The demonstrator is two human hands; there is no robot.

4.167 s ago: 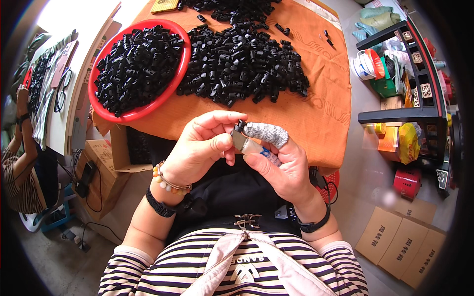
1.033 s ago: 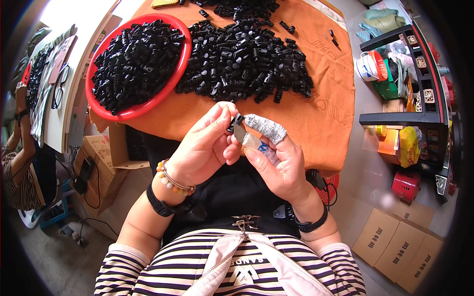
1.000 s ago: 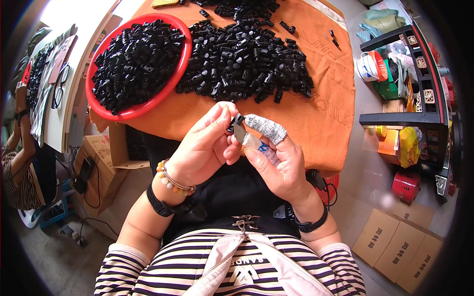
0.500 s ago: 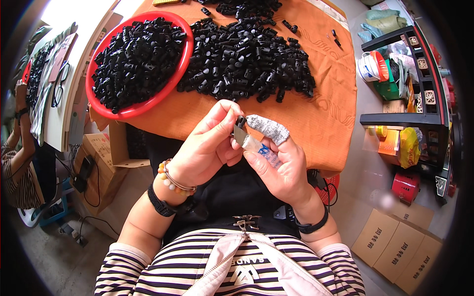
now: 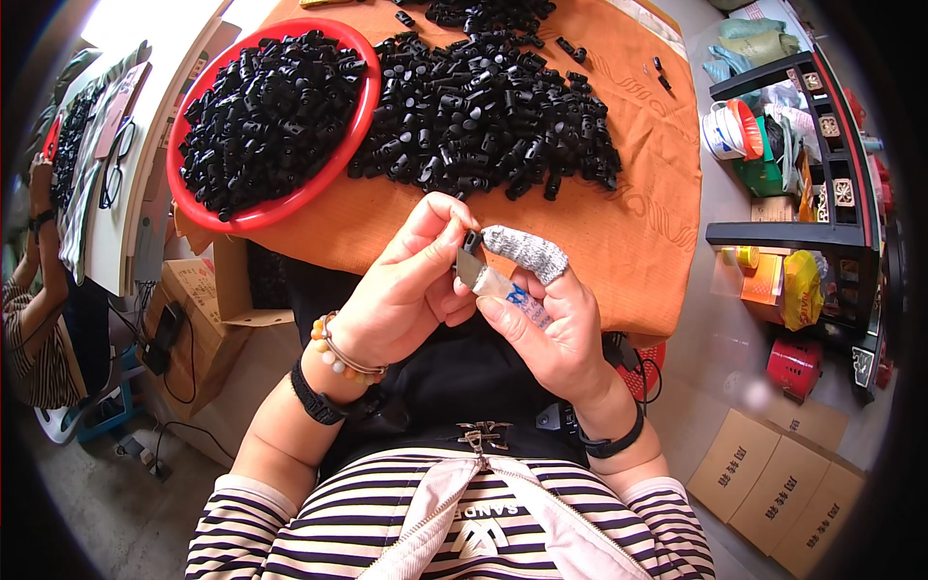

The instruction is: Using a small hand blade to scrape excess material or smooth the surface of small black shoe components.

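Just beyond my lap, both hands meet at the table's near edge. My left hand (image 5: 411, 266) is closed, pinching a small black plastic piece (image 5: 472, 238) that looks like a cord lock between thumb and fingers. In my right hand (image 5: 556, 324) is a short knife (image 5: 471, 268), its flat metal blade against or very close to the piece. White wrapping with blue print covers the handle. A grey knitted finger cover (image 5: 527, 253) sits on my right index finger. Behind my hands lies a heap of similar black pieces (image 5: 483, 116).
A red basin (image 5: 363, 121) full of black pieces stands left of the heap on the orange tablecloth (image 5: 648, 222). Cartons (image 5: 773, 474) and a black shelf (image 5: 788, 234) are at the right. At far left, another person's arm (image 5: 43, 232) reaches to a second table.
Both hands stay nearly in place, with the blade still at the black piece. The view has shifted very slightly.
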